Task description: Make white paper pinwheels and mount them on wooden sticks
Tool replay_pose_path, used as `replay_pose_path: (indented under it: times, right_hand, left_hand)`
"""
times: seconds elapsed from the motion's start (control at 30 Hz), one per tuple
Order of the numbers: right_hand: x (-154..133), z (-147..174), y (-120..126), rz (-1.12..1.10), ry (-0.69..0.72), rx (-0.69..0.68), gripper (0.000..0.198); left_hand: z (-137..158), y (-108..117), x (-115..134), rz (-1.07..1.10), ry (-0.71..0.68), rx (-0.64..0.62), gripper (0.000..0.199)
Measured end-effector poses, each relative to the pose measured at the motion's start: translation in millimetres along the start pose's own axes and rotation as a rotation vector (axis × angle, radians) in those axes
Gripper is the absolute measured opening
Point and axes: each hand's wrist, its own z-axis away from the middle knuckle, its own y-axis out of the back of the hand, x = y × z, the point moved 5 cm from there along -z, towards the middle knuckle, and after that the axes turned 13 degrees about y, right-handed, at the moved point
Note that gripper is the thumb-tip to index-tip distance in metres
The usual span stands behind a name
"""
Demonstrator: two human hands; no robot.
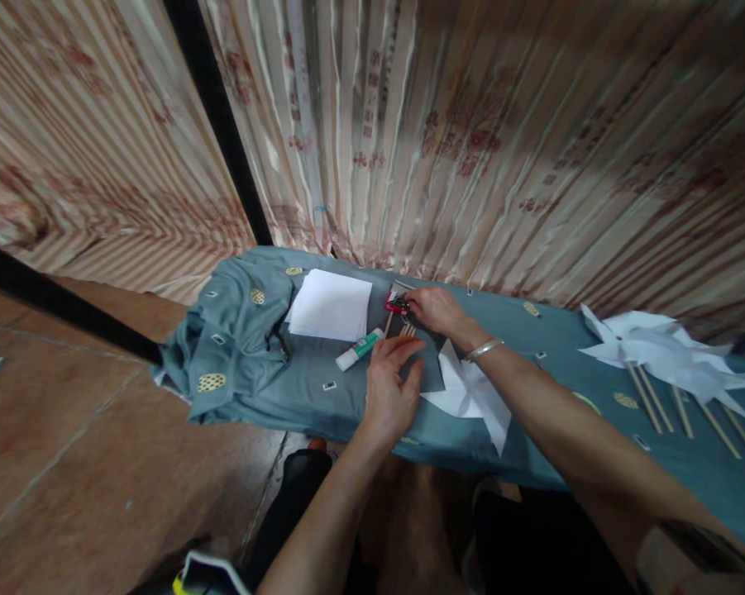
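Paper pinwheel (468, 392): 1 loose, flat on the cloth-covered tabletop (313, 401). Using it as reference, sides as the wearer sees them.

Counts, near to far:
- left hand (388, 388): just left of it. Fingers spread, grip released, over the near ends of the loose sticks (408, 330). Contact with them: can't tell.
- finished pinwheels (675, 347): one overlapping pile, well right of it. 5 sticks visible; heads overlap too much to count.
- glue stick (360, 349): 1, white/green, lying left of it, beyond the left hand.
- loose sticks: about 4 ends close together, up-left of it; hand hides the rest.
- right hand (437, 314): just beyond it, fingertips at the right edge of the red box. Grip: can't tell if clenched on anything.
- red box (398, 302): 1, small, beyond it and to the left, dark bits on top, too small to identify.
- paper stack (331, 304): 1, farther left of it, sheets fanned, count unclear.

Around: dark-clad legs on its near side. Right forearm, silver bracelet (484, 350) at the wrist, passes close over its right side. Two black poles (223, 124) well left. Striped curtain (409, 165) behind everything.

Looks: plain white, folded, pointed blades splayed out, creased toward the middle.
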Motion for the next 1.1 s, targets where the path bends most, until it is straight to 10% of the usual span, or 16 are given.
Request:
replay_pose_path:
  times: [0.63, 1.1]
  right_hand:
    - [-6.0, -29.4, -4.0, -0.005, -0.006, -0.086, 0.030]
    - [13.1, -11.6, -8.2, -0.541, -0.194, 0.331, 0.022]
  left_hand:
    - [0.8, 2.3, 2.2, -0.024, 0.002, -0.003, 0.024]
    - [-3.7, 2.4, -1.7, 0.110, 0.052, -0.009, 0.022]
